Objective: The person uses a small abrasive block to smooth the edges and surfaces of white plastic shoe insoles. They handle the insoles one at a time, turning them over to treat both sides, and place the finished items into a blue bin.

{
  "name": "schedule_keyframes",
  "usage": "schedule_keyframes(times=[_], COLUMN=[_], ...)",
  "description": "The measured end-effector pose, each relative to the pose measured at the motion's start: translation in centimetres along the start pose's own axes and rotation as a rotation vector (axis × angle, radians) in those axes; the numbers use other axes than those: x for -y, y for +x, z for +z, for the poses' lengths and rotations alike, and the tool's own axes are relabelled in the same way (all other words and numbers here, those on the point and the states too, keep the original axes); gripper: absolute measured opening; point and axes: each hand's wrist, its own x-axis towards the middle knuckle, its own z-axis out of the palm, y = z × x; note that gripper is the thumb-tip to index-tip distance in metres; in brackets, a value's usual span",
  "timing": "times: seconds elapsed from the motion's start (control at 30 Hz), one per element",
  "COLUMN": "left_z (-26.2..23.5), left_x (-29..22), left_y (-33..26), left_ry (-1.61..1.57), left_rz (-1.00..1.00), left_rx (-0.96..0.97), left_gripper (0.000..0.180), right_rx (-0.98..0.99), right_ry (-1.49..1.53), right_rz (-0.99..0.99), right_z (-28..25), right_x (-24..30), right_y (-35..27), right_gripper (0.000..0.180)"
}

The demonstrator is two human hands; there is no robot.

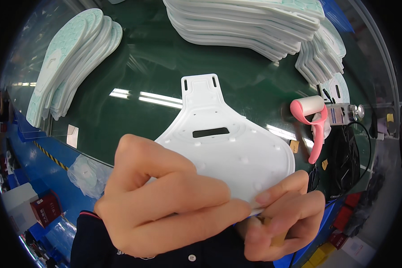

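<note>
A white moulded plastic panel (268,156), with a wide rounded body and a narrow neck, lies on the dark green tabletop. It has a long slot in the middle and two small slots at the neck's end. My left hand (165,201) is closed over the panel's near left side, its fingers pressed together toward the near edge; whatever they grip is hidden. My right hand (286,214) is curled at the near right edge, one fingertip touching the panel. A yellowish-tan piece (279,239), mostly covered, shows between its fingers.
Stacks of similar white panels stand at the far left (71,62), the back (241,27) and the far right (321,56). On the right lie a pink-handled roller (317,129), a clear bottle with a metal top (344,114) and black cables (346,165). A plastic bag (89,176) hangs beyond the left edge.
</note>
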Motion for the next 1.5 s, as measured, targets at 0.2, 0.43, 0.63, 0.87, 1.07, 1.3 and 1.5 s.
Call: schedule_keyframes(times=[0.2,0.43,0.63,0.87,1.07,1.3,1.5], left_z=[-0.3,-0.2,0.3,-0.1,0.1,-0.2,0.0], left_x=[0.5,0.1,0.3,-0.1,0.2,0.3,0.1], left_y=[-0.2,-0.4,-0.2,-0.3,-0.5,-0.5,-0.5], left_ry=[-0.005,0.033,0.021,0.050,0.049,0.048,0.053], left_rz=[0.076,0.040,0.094,0.075,0.060,0.082,0.071], left_rx=[0.090,0.044,0.038,0.038,0.029,0.057,0.032], left_gripper=[0.025,0.025,0.025,0.025,0.026,0.026,0.026], right_rx=[-0.175,-0.049,-0.260,-0.212,-0.091,-0.220,0.015], right_ry=[-0.034,-0.026,0.007,0.037,0.078,0.067,-0.025], right_rz=[0.024,-0.047,0.055,0.030,-0.011,0.022,-0.043], right_z=[0.0,-0.1,0.5,0.6,-0.1,0.4,-0.4], right_x=[-0.8,-1.0,-0.6,-0.7,-1.3,-1.2,-1.0], right_y=[-1.2,-0.9,-1.2,-1.3,-1.0,-1.4,-0.5], right_gripper=[0.020,0.020,0.021,0.021,0.021,0.022,0.022])
